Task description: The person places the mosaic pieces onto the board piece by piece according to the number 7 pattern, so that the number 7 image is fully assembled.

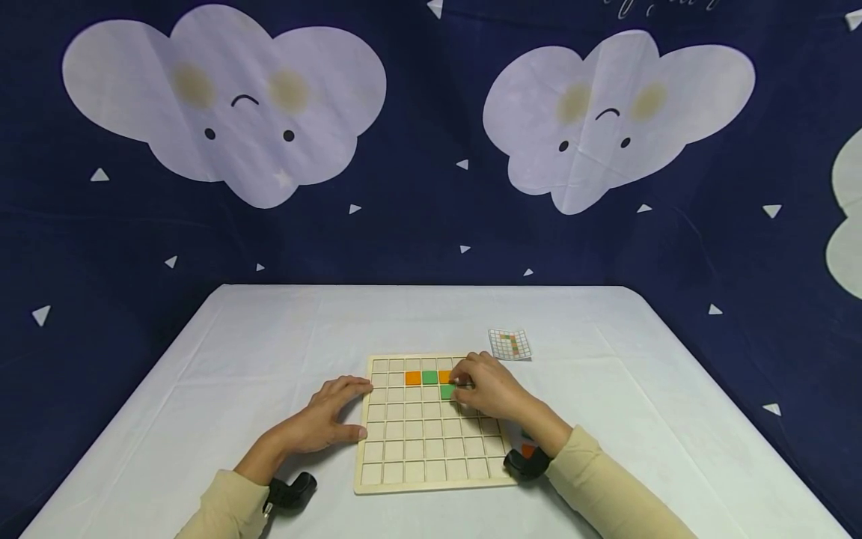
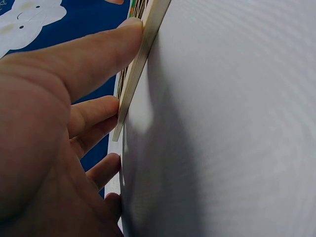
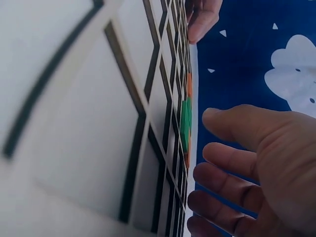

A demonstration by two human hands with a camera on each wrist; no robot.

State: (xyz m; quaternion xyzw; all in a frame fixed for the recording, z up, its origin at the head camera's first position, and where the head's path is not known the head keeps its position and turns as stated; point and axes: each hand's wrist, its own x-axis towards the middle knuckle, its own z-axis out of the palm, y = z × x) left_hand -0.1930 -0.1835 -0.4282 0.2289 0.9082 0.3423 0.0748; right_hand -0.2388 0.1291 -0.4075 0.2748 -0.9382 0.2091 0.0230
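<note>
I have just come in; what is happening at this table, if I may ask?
Someone is working on a wooden grid board. An orange tile, a green tile and another orange tile sit in a row, with a second green tile just below the last. The left hand touches the board's left edge; the right hand is close to the last two tiles, with nothing visible in its grasp. A small grid-patterned card lies near the board's far right corner.
</note>
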